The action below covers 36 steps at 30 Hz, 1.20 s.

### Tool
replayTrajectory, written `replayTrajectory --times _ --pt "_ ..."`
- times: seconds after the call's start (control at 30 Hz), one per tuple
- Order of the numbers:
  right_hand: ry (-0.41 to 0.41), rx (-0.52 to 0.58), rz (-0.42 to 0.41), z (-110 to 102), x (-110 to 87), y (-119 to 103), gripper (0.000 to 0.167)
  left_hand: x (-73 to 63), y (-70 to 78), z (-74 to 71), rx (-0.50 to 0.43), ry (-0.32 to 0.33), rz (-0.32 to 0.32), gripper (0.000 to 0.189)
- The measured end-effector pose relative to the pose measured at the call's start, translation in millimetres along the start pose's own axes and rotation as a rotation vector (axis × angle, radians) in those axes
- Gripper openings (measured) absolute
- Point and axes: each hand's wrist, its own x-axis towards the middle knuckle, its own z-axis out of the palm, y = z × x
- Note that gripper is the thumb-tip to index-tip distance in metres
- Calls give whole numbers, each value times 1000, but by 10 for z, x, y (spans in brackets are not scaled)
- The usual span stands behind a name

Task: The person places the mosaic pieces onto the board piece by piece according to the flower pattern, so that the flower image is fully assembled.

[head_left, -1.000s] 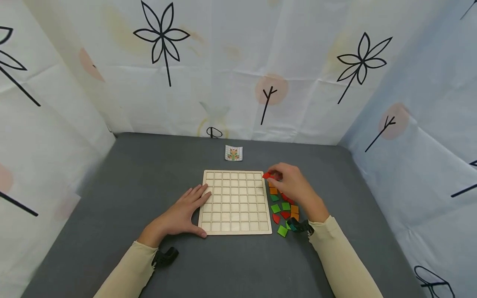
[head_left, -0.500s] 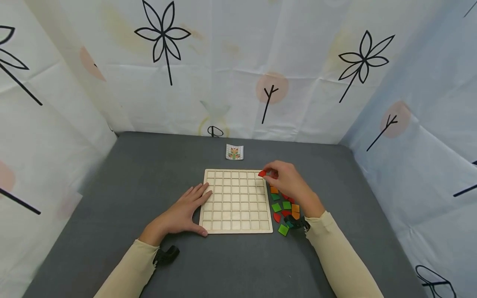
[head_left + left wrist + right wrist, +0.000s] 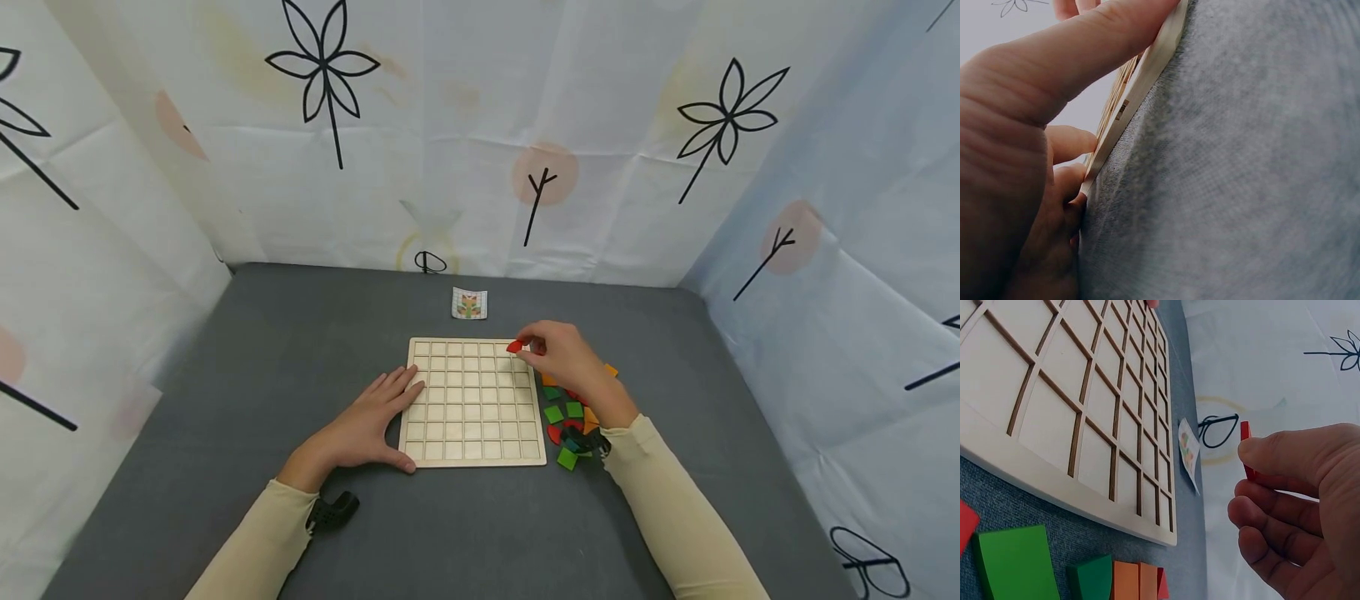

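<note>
A pale wooden grid board point(image 3: 472, 404) lies flat on the table. My left hand point(image 3: 367, 425) rests at its left side with fingers spread, the fingertips on the left edge and the thumb by the near corner. In the left wrist view the thumb point(image 3: 1085, 56) touches the board's side point(image 3: 1138, 87). Above the board's far right corner, my right hand point(image 3: 566, 358) pinches a red tile point(image 3: 514, 346) between thumb and finger. The right wrist view has this tile point(image 3: 1245, 431) held on edge, apart from the board.
Loose green tiles point(image 3: 553, 414), orange tiles point(image 3: 550, 380) and red tiles point(image 3: 554, 434) lie along the board's right side, partly hidden by the right wrist. A small card with a coloured pattern point(image 3: 469, 304) lies beyond the board. Printed cloth point(image 3: 480, 125) stands around the grey table point(image 3: 337, 317).
My right hand has moved left with the red tile, from beside the board's far right corner to over it. The left hand stays in place on the board.
</note>
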Motion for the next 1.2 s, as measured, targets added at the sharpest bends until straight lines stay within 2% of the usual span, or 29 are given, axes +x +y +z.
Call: replayTrajectory --times 0.3,0.87,1.03,1.2 --pt "-58 7 12 35 71 -51 24 2 -15 5 13 2 0 129" --pt "-95 0 -18 167 187 -118 23 6 -20 6 12 4 0 130" --pt "-121 9 -4 213 211 -123 25 2 -23 3 13 -2 -8 131" --pt "-147 24 2 268 224 -93 26 -5 -65 44 17 8 13 131"
